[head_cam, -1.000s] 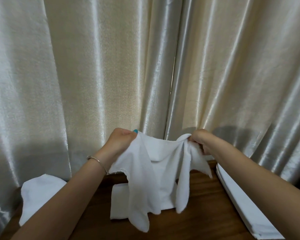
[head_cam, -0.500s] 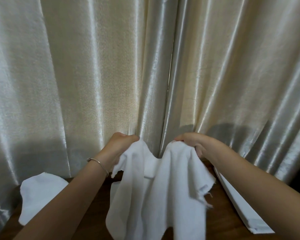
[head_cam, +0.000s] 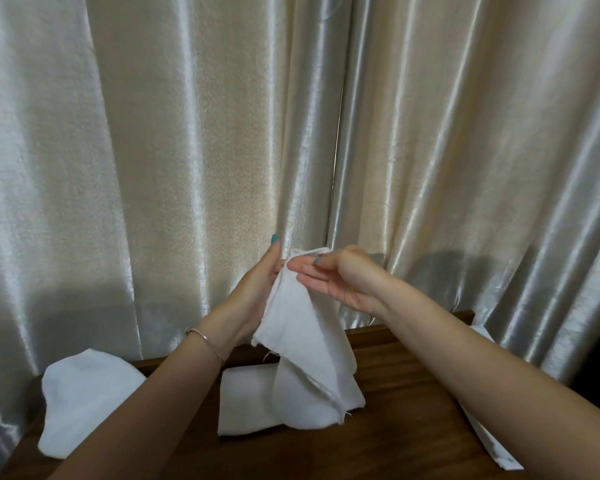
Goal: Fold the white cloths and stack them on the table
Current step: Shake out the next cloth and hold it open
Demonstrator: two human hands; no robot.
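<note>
Above the table (head_cam: 406,441), I pinched the white cloth (head_cam: 302,344) by its joined top corners, left hand (head_cam: 257,289) gripping, right hand (head_cam: 333,282) straighter-fingered; light, limp cloth, probably best held at corners.

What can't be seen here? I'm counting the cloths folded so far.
Head view only:
- Folded stack: the layer count is unreadable; the held cloth drapes over it.
- Right pile: mostly behind the right forearm, cut by the frame's bottom edge.
- Left cloth: partly behind the left forearm.
</note>
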